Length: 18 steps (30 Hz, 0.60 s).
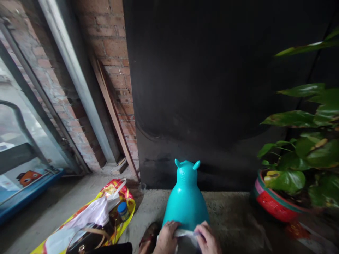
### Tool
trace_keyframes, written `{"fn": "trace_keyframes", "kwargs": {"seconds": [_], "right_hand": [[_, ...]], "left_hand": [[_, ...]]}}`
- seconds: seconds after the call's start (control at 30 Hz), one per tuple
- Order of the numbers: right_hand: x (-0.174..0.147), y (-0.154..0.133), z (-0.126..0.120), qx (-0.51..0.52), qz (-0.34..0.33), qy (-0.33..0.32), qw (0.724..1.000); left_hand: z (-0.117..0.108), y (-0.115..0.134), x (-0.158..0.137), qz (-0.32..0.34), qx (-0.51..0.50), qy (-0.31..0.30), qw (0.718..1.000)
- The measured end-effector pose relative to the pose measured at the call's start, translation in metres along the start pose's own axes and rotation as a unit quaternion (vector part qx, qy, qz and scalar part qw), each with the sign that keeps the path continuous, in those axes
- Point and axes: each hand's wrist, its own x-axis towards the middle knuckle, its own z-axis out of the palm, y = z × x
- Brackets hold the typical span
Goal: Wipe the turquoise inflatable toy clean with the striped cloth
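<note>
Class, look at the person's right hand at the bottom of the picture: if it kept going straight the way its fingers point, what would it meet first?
The right hand holds a white cloth and points up-left, so it would probably meet the teal animal-shaped toy first; the toy appears to lie directly behind the cloth, though depth is hard to judge.

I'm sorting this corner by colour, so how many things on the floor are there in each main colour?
Turquoise: 1, the inflatable animal toy, with the left hand and right hand holding a white cloth against it.
Red: 1, the plant pot.
Yellow: 1, the printed bag holding a blue-capped bottle.
White: 1, the cloth.
Total: 4
</note>
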Motion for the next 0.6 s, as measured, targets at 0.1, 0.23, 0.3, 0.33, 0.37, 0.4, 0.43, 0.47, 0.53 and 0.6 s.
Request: {"fn": "trace_keyframes", "kwargs": {"seconds": [0.1,0.23,0.3,0.33,0.37,0.4,0.43,0.47,0.53,0.6], "right_hand": [[0.005,-0.002,-0.018,0.017,0.026,0.020,0.999],[0.019,-0.017,-0.034,0.011,0.055,0.038,0.998],[0.027,-0.027,-0.038,-0.002,0.061,0.046,0.997],[0.031,-0.031,-0.040,-0.009,0.060,0.050,0.997],[0.036,-0.034,-0.041,-0.015,0.060,0.054,0.997],[0.042,-0.037,-0.043,-0.020,0.058,0.057,0.997],[0.048,-0.040,-0.045,-0.024,0.056,0.059,0.996],[0.054,-0.042,-0.048,-0.027,0.053,0.062,0.996],[0.071,-0.045,-0.056,-0.036,0.045,0.069,0.996],[0.090,-0.050,-0.069,-0.044,0.034,0.074,0.996]], "left_hand": [[-0.012,-0.015,-0.009,-0.009,-0.006,0.012,1.000],[-0.023,-0.027,-0.013,-0.007,-0.017,0.024,1.000],[-0.028,-0.028,-0.010,-0.009,-0.019,0.032,0.999],[-0.031,-0.026,-0.007,-0.008,-0.020,0.037,0.999],[-0.035,-0.023,-0.004,-0.006,-0.021,0.043,0.999],[-0.041,-0.019,-0.001,-0.003,-0.022,0.049,0.999],[-0.047,-0.015,0.002,0.003,-0.023,0.055,0.998],[-0.055,-0.009,0.006,0.008,-0.024,0.064,0.998],[-0.074,0.004,0.014,0.021,-0.024,0.084,0.996],[-0.097,0.018,0.023,0.036,-0.022,0.108,0.993]]}}
